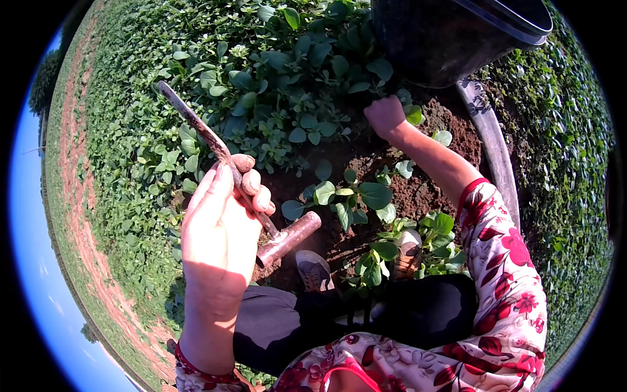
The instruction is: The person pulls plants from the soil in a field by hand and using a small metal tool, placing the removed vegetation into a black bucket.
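Note:
My left hand (220,215) is raised, its fingers wrapped around a rusty metal hand tool (193,120) with a narrow blade pointing up and away. The tool's tubular crosspiece (296,235) sticks out below the fingers. My right hand (387,116) reaches forward and low among leafy green plants (313,88), just below a black bucket (431,44). Its fingers are curled and partly hidden in shadow, so what they hold cannot be made out. Between my arms, small broad-leaved plants (362,196) stand on reddish-brown soil (431,188).
A grey hose or flat pipe (490,142) curves over the ground right of my right forearm. My shoes (313,269) rest on the soil, with leafy plants (374,264) between them. Dense low greenery (132,171) spreads left, bordered by a bare dirt strip (81,196).

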Tool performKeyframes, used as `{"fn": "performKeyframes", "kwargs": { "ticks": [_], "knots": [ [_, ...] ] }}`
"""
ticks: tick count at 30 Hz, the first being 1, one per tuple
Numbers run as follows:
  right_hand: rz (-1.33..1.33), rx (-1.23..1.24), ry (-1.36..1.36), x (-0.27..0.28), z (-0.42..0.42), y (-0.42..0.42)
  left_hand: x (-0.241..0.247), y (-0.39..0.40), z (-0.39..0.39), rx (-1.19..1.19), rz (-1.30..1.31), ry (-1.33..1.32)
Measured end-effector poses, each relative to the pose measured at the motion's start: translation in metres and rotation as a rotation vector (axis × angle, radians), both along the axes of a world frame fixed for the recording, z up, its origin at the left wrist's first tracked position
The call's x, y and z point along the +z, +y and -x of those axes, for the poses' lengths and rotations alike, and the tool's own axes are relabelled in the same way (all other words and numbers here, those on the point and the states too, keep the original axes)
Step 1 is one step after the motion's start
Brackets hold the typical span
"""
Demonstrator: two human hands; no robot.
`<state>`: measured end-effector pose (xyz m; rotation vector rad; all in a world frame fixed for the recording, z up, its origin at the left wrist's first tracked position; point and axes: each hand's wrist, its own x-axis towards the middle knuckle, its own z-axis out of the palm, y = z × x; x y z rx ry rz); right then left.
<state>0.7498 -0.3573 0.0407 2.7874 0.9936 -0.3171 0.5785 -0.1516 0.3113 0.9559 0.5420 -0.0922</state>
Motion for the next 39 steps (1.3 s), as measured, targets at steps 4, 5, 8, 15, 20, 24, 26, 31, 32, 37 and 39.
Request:
{"fn": "performKeyframes", "kwargs": {
  "ticks": [4,5,8,15,20,24,26,31,32,37,39],
  "knots": [
    [-0.151,0.040,-0.066,0.013,0.010,0.003,-0.002,0.001,-0.002,0.001,0.004,0.019],
    [-0.197,0.066,-0.088,0.016,0.015,0.007,-0.003,0.001,-0.003,-0.001,0.009,0.017],
    [-0.277,0.172,-0.149,0.026,0.035,0.027,-0.004,0.002,-0.003,-0.001,0.017,0.021],
    [-0.427,0.287,-0.004,0.024,0.082,0.050,-0.001,0.004,0.002,0.001,0.015,-0.004],
    [-0.288,-0.019,-0.028,-0.004,0.015,0.035,0.002,0.004,0.005,-0.002,0.019,-0.001],
    [-0.182,-0.205,0.054,-0.016,-0.018,0.023,0.002,0.003,0.006,0.006,0.012,-0.010],
    [-0.151,-0.225,0.136,-0.018,-0.025,0.022,0.002,0.002,0.006,0.008,0.009,-0.009],
    [-0.201,-0.288,0.236,-0.024,-0.044,0.017,0.000,0.002,0.005,0.010,0.005,-0.006],
    [-0.225,-0.297,0.266,-0.026,-0.051,0.014,0.000,0.002,0.005,0.009,0.011,-0.004],
    [-0.622,-0.467,0.516,-0.025,-0.053,-0.003,0.001,0.005,0.007,0.004,0.024,-0.026],
    [-0.864,-0.536,0.652,-0.004,-0.047,-0.005,0.001,0.007,0.007,0.003,0.020,-0.033]
  ]
}}
